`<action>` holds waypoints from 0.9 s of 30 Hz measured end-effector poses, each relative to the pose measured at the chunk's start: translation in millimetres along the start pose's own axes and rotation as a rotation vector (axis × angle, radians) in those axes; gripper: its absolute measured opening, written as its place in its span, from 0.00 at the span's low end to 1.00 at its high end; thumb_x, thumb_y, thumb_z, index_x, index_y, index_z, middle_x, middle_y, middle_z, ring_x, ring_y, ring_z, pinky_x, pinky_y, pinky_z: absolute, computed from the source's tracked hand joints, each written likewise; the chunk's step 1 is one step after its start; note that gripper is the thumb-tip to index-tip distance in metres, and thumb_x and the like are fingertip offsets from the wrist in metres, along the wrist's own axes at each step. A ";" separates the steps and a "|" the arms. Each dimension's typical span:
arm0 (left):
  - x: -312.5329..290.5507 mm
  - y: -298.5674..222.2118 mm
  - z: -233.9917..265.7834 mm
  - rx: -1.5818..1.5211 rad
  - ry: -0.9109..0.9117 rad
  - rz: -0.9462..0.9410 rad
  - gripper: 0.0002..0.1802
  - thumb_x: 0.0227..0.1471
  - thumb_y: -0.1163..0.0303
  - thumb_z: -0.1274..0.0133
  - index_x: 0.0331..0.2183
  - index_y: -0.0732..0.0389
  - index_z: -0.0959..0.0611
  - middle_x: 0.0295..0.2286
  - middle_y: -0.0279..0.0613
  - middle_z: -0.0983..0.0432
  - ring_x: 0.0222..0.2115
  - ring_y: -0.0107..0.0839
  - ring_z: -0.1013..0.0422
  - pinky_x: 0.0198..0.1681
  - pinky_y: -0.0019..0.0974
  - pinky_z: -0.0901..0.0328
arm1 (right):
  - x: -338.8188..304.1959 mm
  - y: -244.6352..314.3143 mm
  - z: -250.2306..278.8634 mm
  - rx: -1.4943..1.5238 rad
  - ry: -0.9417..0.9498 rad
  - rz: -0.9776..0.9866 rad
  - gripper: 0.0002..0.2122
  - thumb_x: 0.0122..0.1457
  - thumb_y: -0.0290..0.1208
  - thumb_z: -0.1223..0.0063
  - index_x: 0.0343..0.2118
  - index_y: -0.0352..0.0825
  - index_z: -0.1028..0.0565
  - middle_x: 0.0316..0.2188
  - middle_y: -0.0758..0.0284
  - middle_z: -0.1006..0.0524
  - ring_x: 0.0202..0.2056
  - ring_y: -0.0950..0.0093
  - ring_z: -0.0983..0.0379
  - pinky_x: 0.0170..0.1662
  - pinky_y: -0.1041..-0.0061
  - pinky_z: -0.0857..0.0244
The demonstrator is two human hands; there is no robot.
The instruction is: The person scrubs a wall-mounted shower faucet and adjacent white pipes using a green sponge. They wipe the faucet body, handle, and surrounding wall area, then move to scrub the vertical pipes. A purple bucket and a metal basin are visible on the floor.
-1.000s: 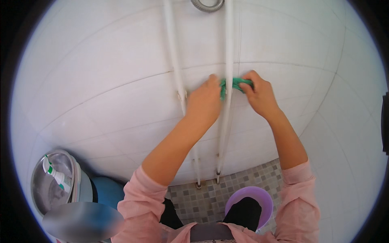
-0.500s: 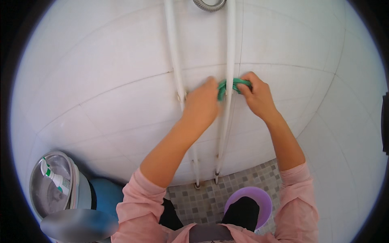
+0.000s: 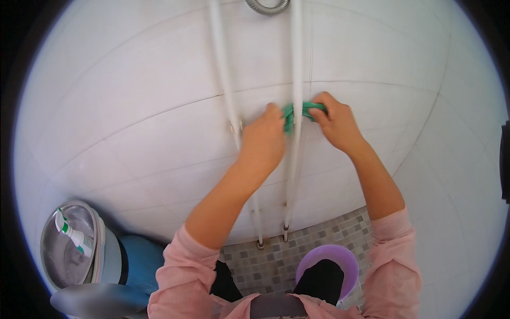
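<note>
A green cloth (image 3: 307,109) passes behind the right-hand white pipe (image 3: 297,64) that runs down the tiled wall. My left hand (image 3: 264,137) grips the cloth's end on the left of the pipe; its fingertips are partly turned away. On the other side, my right hand (image 3: 334,119) pinches the opposite end between thumb and fingers. The second white pipe (image 3: 220,58) stands to the left of my left hand, with a small bracket (image 3: 236,126) on it.
At the lower left, a white and green spray bottle (image 3: 74,234) lies in a metal basin (image 3: 53,255) atop a blue container (image 3: 141,260). A purple basin (image 3: 348,268) rests on the grey mosaic floor (image 3: 255,271) by my leg. A flexible metal hose (image 3: 268,8) hangs above.
Both hands still hold the cloth around the pipe, with only a slight shift of it. The whole view has moved a little.
</note>
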State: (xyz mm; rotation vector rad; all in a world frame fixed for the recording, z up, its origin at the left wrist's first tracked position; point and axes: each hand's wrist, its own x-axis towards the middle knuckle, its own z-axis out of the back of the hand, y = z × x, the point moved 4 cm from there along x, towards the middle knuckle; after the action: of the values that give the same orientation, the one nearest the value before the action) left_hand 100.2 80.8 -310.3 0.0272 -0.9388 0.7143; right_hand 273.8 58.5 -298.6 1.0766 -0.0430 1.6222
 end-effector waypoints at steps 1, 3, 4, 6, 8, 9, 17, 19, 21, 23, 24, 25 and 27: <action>6.1 -3.7 -2.4 0.021 -0.042 -0.041 0.07 0.52 0.78 0.51 0.34 0.65 0.32 0.27 0.55 0.25 0.29 0.53 0.27 0.30 0.52 0.33 | -4.6 -8.7 0.5 0.041 0.004 -0.020 0.05 0.61 0.28 0.49 0.33 0.33 0.29 0.22 0.65 0.24 0.24 0.77 0.31 0.30 0.76 0.35; 12.1 -1.7 -2.6 0.006 0.005 0.005 0.07 0.53 0.78 0.51 0.34 0.65 0.32 0.27 0.55 0.25 0.29 0.53 0.27 0.30 0.52 0.33 | -15.5 -18.3 4.0 0.106 0.008 -0.067 0.05 0.61 0.28 0.49 0.33 0.33 0.29 0.22 0.65 0.25 0.24 0.76 0.31 0.30 0.75 0.35; 13.0 0.4 -1.3 0.000 0.029 0.028 0.07 0.53 0.77 0.51 0.34 0.66 0.32 0.27 0.55 0.25 0.29 0.53 0.26 0.30 0.52 0.33 | -11.5 -18.2 -0.9 0.120 -0.010 -0.046 0.05 0.61 0.29 0.49 0.34 0.33 0.29 0.22 0.63 0.25 0.23 0.71 0.31 0.29 0.73 0.35; -7.2 8.1 4.2 0.040 0.067 -0.016 0.07 0.53 0.78 0.51 0.34 0.66 0.31 0.27 0.55 0.25 0.29 0.53 0.26 0.30 0.52 0.33 | -4.8 -2.9 -6.6 0.128 -0.046 -0.021 0.06 0.61 0.30 0.49 0.34 0.34 0.30 0.21 0.59 0.25 0.23 0.61 0.29 0.29 0.67 0.36; -15.2 10.7 7.3 0.032 0.052 -0.002 0.07 0.55 0.76 0.52 0.36 0.66 0.31 0.27 0.55 0.25 0.30 0.53 0.26 0.31 0.51 0.33 | -2.0 9.9 -12.0 0.100 -0.035 0.012 0.06 0.61 0.31 0.50 0.34 0.34 0.30 0.21 0.59 0.25 0.23 0.62 0.29 0.28 0.68 0.36; -14.8 8.1 3.9 -0.008 0.017 0.035 0.07 0.56 0.75 0.52 0.37 0.66 0.30 0.28 0.55 0.24 0.31 0.53 0.26 0.32 0.51 0.33 | -1.4 5.9 -10.4 0.086 -0.037 0.029 0.06 0.61 0.31 0.50 0.34 0.34 0.30 0.21 0.59 0.25 0.23 0.62 0.29 0.28 0.68 0.36; -11.6 0.3 5.5 -0.046 0.035 0.178 0.07 0.59 0.71 0.53 0.37 0.64 0.30 0.27 0.55 0.23 0.30 0.54 0.26 0.33 0.51 0.33 | -7.7 7.2 -16.5 0.160 -0.085 -0.027 0.06 0.61 0.30 0.50 0.33 0.33 0.30 0.21 0.63 0.24 0.21 0.65 0.30 0.27 0.68 0.35; -23.9 4.2 10.7 -0.033 -0.026 0.085 0.07 0.59 0.70 0.53 0.37 0.64 0.30 0.28 0.55 0.23 0.30 0.54 0.26 0.33 0.50 0.33 | -1.6 10.9 -14.9 0.169 -0.056 0.006 0.06 0.61 0.30 0.51 0.34 0.33 0.30 0.21 0.61 0.24 0.21 0.66 0.30 0.28 0.69 0.35; -13.4 -7.5 -6.2 -0.087 -0.061 0.131 0.07 0.59 0.70 0.54 0.37 0.64 0.30 0.28 0.54 0.24 0.30 0.54 0.26 0.33 0.50 0.33 | -8.7 -5.8 -8.1 0.119 -0.040 -0.028 0.06 0.62 0.30 0.51 0.34 0.33 0.30 0.21 0.62 0.24 0.22 0.67 0.30 0.28 0.70 0.35; -2.3 -8.7 -9.1 -0.133 -0.076 0.151 0.07 0.59 0.71 0.54 0.38 0.64 0.30 0.28 0.54 0.24 0.30 0.54 0.26 0.33 0.50 0.33 | -15.9 -14.9 -5.8 0.137 -0.030 -0.079 0.05 0.62 0.29 0.51 0.34 0.32 0.30 0.23 0.63 0.24 0.23 0.71 0.29 0.29 0.72 0.35; 2.5 -7.6 -6.8 -0.150 -0.071 0.148 0.07 0.59 0.71 0.54 0.38 0.64 0.30 0.28 0.54 0.24 0.30 0.54 0.26 0.33 0.50 0.33 | -20.8 -16.9 -6.4 0.184 -0.029 -0.117 0.05 0.62 0.29 0.51 0.34 0.32 0.30 0.24 0.65 0.24 0.25 0.75 0.29 0.30 0.75 0.35; 4.8 -6.7 -4.7 -0.166 -0.065 0.144 0.07 0.59 0.71 0.54 0.38 0.64 0.30 0.28 0.54 0.25 0.30 0.54 0.26 0.33 0.50 0.33 | -22.6 -17.2 -7.2 0.231 -0.028 -0.154 0.05 0.62 0.28 0.51 0.35 0.32 0.30 0.25 0.66 0.24 0.26 0.78 0.29 0.31 0.77 0.35; -5.4 9.0 -3.1 -0.066 0.030 0.121 0.07 0.59 0.72 0.54 0.38 0.64 0.30 0.28 0.54 0.25 0.30 0.54 0.27 0.33 0.50 0.33 | -16.5 1.4 -12.0 0.263 -0.037 -0.152 0.05 0.62 0.28 0.50 0.34 0.32 0.30 0.25 0.67 0.25 0.27 0.78 0.28 0.32 0.77 0.35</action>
State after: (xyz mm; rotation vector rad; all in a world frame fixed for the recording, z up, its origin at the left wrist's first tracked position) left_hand 95.3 85.8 -318.7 -0.0986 -0.9404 0.7933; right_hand 264.6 51.9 -315.7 1.2781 0.2281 1.4985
